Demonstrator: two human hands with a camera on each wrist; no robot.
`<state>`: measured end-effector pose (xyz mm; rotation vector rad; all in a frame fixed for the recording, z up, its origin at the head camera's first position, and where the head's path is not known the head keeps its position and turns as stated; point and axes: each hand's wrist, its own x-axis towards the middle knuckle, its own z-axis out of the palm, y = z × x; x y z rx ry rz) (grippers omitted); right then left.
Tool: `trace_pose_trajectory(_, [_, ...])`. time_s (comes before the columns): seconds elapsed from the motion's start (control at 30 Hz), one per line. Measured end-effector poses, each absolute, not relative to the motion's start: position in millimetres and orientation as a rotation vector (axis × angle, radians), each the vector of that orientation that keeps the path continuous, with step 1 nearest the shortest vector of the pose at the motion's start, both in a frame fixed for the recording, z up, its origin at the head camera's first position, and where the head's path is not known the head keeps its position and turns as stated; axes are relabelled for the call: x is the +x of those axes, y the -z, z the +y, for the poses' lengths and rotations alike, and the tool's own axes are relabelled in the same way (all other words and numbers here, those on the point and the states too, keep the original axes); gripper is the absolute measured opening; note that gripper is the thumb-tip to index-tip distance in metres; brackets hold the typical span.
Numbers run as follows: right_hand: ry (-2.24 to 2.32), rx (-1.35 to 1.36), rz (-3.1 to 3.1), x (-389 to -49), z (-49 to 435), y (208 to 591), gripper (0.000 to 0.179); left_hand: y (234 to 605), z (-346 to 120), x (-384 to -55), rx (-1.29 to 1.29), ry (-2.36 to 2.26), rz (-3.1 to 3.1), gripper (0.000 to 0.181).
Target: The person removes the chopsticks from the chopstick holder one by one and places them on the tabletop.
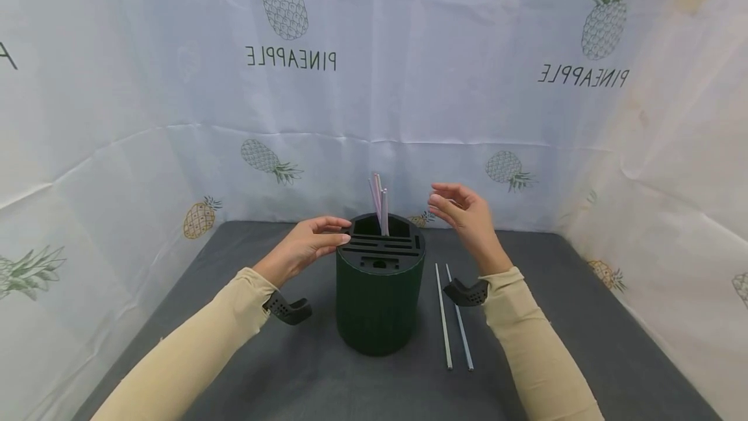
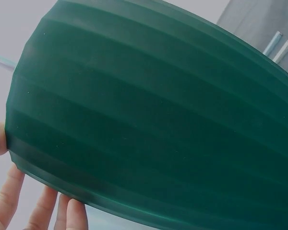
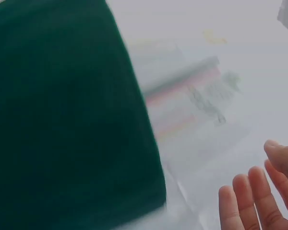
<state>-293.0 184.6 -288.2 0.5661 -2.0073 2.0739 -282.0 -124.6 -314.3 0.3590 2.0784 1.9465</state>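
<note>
"what did you have on the dark table (image 1: 292, 375)?"
"i had the green holder (image 1: 380, 307) upright, the left hand (image 1: 310, 245) touching its left rim, fingers slightly spread."
"and the right hand (image 1: 465, 216)?"
"it hung just right of the rim, fingers loosely bent, pinching nothing."
"which relation mattered?"
"the two loose chopsticks (image 1: 444, 323), i judged: right of the holder, long axes running away from the person, lower than the right hand, which was nearer."
</note>
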Motion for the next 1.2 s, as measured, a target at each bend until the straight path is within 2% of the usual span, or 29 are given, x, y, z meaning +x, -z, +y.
trace_pose_trajectory(0.2, [-1.948, 0.721, -2.126, -290, 160, 274, 0.028, 315, -125, -282, 0.36, -1.95, 2.08, 0.047])
trace_pose_trajectory(0.47, [-1.792, 0.773, -2.318, -292, 140, 271, 0.034, 314, -125, -283, 0.363, -1.957, 2.076, 0.048])
trace_pose_trajectory(1.2, [-1.876, 0.806, -2.388, -297, 131, 281, 0.021, 315, -124, -283, 0.36, -1.954, 2.084, 0.046])
